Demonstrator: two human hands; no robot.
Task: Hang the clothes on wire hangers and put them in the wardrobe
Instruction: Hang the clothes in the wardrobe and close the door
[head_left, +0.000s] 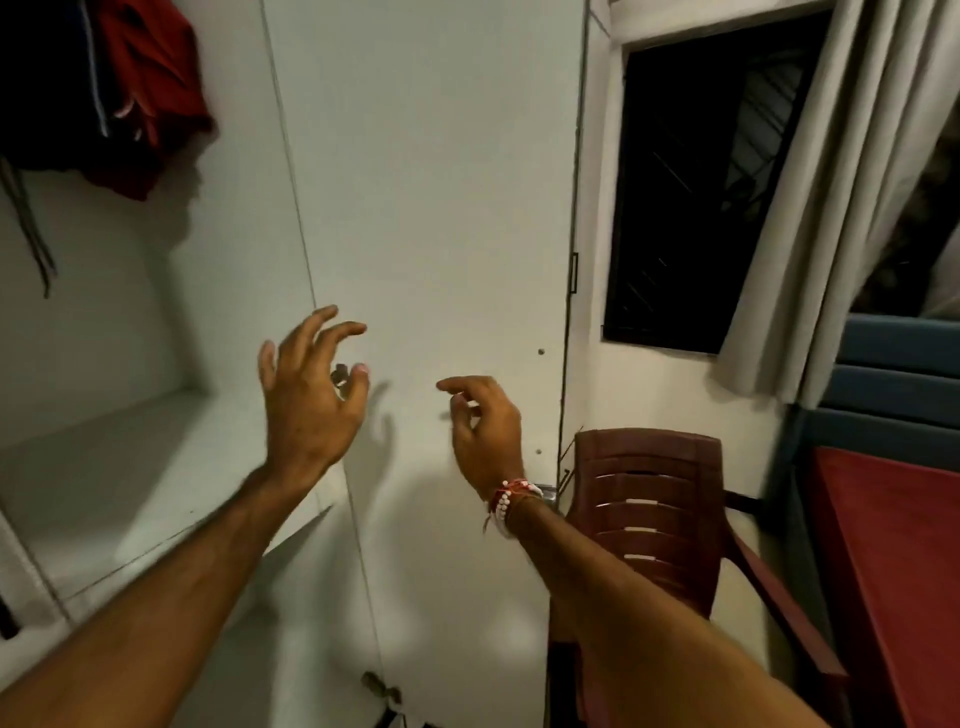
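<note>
A white wardrobe stands in front of me, its open door (436, 208) straight ahead and a bare shelf (135, 467) in the open compartment at the left. Red and dark clothes (119, 88) hang at the top left inside it; their hangers are hidden. My left hand (311, 395) is raised in front of the door's edge, fingers spread and loosely bent, holding nothing. My right hand (483, 431), with a red and white bead bracelet on the wrist, hovers before the door with relaxed curled fingers, also empty. Neither hand touches the clothes.
A dark red plastic chair (654, 519) stands right of the wardrobe. Behind it are a dark window (696, 197) with a grey curtain (841, 182). A red mattress (904, 561) lies at the far right. A door latch (382, 688) shows at the bottom.
</note>
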